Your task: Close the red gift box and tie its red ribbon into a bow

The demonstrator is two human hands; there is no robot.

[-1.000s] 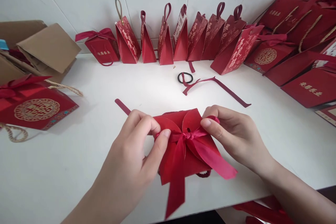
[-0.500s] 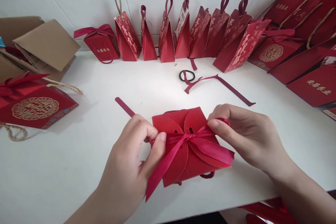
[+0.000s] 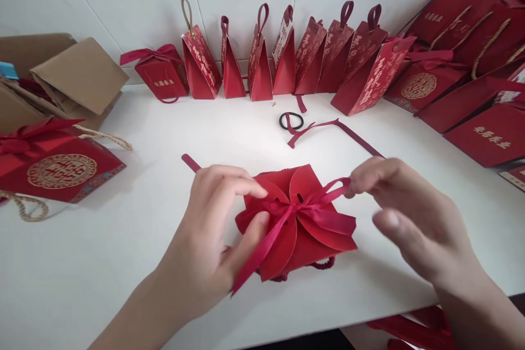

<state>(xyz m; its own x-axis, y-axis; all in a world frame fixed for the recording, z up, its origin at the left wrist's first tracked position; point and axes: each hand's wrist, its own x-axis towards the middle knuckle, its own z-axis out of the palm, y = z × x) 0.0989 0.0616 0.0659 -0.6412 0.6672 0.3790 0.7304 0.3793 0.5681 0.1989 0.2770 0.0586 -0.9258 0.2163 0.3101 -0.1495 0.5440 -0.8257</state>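
Note:
A red gift box (image 3: 283, 257) with overlapping petal flaps sits on the white table near its front edge. Across its top a dark pink ribbon (image 3: 332, 219) is tied in a bow, with one tail hanging toward the lower left. My left hand (image 3: 221, 229) is over the box's left side, thumb and fingers apart around the left bow loop, not pinching it. My right hand (image 3: 414, 224) is at the right, its thumb and fingers spread. Its fingertips reach the tip of the right loop. A dark red cord shows under the box.
Several red triangular boxes (image 3: 200, 63) stand in a row along the tiled wall. Red gift bags (image 3: 484, 136) crowd the right, a cardboard box (image 3: 82, 76) and a red bag (image 3: 61, 169) the left. A black ring (image 3: 302, 122) and maroon strips (image 3: 356, 139) lie behind the box.
Both hands have let go of the bow loops: thumbs and fingers, pinched before, are now apart. My right hand has moved slightly outward. The view has tilted up a little.

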